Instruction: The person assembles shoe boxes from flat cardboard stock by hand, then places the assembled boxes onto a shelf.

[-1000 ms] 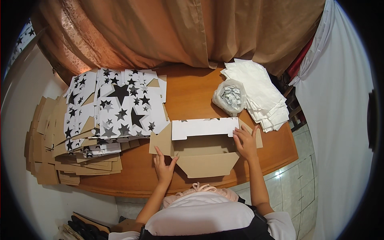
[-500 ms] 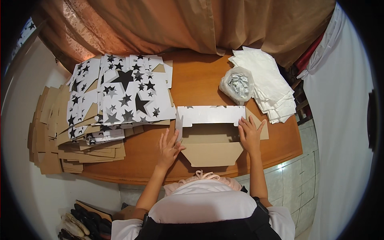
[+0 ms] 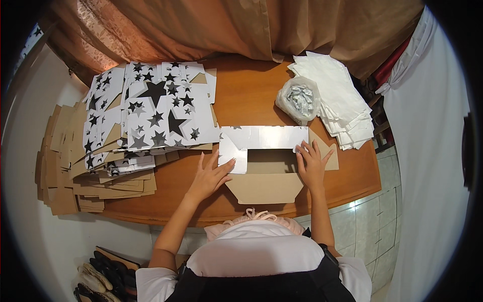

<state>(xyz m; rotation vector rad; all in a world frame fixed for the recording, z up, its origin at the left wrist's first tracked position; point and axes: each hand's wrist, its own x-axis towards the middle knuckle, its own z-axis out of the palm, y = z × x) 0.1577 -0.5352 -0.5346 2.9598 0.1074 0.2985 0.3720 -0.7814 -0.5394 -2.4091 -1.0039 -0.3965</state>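
Observation:
In front of me on the table lies a partly folded cardboard box, brown inside with white outer faces. Its wide brown flap points toward me, and a white panel runs along its far side. My left hand has its fingers spread, the fingertips on a white side flap folded inward over the box's left end. At the right end, my right hand rests with fingers stretched out against the box wall. A brown flap sticks out beyond that hand.
Flat star-printed cardboard sheets are piled at the left, over brown cardboard pieces. Far right stand a plastic bag of small silvery packets and a stack of white sheets. A brown curtain hangs behind the wooden table.
The left side flap, upright before, now lies folded inward over the box, and my left hand has pushed with it. My right hand has stayed at the right end.

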